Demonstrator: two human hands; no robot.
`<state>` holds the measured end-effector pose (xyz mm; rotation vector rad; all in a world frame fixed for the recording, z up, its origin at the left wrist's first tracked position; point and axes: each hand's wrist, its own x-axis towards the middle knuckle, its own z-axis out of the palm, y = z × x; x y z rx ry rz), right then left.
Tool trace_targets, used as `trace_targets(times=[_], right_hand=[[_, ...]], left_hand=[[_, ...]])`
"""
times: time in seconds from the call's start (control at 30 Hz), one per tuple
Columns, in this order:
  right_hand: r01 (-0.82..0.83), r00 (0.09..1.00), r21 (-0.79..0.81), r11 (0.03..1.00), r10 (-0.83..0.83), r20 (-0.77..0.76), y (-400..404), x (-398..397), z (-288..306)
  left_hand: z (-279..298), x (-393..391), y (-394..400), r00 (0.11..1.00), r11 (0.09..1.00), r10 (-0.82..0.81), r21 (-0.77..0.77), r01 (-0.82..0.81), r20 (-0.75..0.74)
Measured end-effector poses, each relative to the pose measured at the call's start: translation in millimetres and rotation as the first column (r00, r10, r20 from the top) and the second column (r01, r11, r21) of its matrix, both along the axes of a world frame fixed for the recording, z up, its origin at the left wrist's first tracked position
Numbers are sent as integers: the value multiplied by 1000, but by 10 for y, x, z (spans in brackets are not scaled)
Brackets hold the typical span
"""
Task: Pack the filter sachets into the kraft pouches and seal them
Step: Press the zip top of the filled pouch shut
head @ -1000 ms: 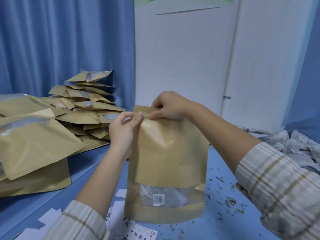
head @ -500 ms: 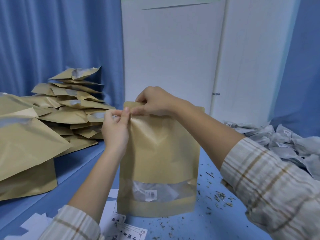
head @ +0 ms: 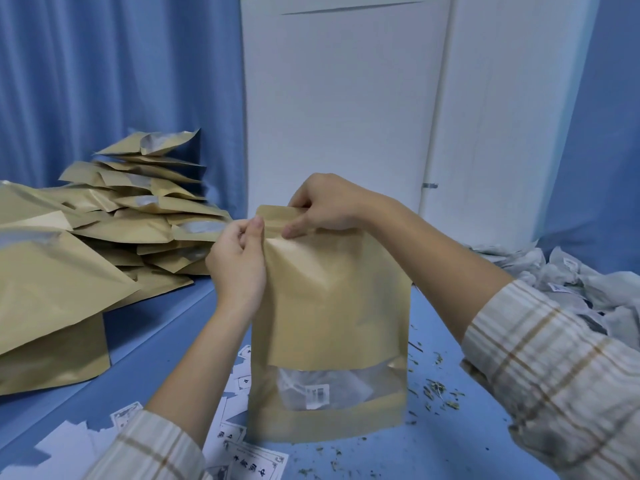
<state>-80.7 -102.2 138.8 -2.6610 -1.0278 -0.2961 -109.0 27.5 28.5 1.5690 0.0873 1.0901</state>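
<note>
A kraft pouch stands upright on the blue table in front of me. Through its clear window a white filter sachet with a small label shows at the bottom. My left hand pinches the pouch's top left corner between thumb and fingers. My right hand grips the top strip just right of that, thumb in front and fingers behind. The right part of the pouch's top edge is hidden behind my right forearm.
A big heap of kraft pouches fills the left side of the table. A pile of loose white sachets lies at the right. Printed paper labels and dry herb crumbs lie near the pouch. Blue curtain and white door stand behind.
My right hand has slid left along the pouch's top strip toward the left hand. My left hand keeps its pinch on the left corner. The pouch stays upright.
</note>
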Motion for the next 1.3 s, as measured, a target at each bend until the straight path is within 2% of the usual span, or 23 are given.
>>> trace_targets(times=[0.1,0.2,0.27,0.37,0.5,0.67,0.77,1.0,1.17,1.3], right_hand=[[-26,997,-11,1000,27,76,-12,-29,19],[-26,978,-15,1000,28,207,1,-29,1],[-39,979,-52,998,48,197,-23,-27,-3],[-16,988,-138,990,37,150,-109,0,27],[7,981,-118,993,17,195,-127,35,19],[1,990,-72,997,10,140,-269,78,52],[-7,979,-110,994,30,201,-288,119,-10],[-7,971,-216,976,58,231,-388,148,-67],[-27,980,-119,993,50,194,-584,182,-60],[-11,984,21,1000,8,177,-623,222,-125]], left_hand=[[-5,-5,-77,999,999,32,-24,-31,40],[2,-7,-95,990,989,-134,-62,137,45],[2,-10,-73,980,979,-201,-21,201,8],[-4,-12,-28,989,989,-146,-11,147,24],[20,-20,-61,991,991,-129,-25,130,28],[0,-47,19,992,993,-115,-24,116,59],[42,-59,40,993,995,-97,-22,99,62],[11,-63,144,997,999,-54,0,54,56],[-49,-42,287,998,999,-42,-20,43,57],[-70,-26,313,996,998,-43,-37,45,75]])
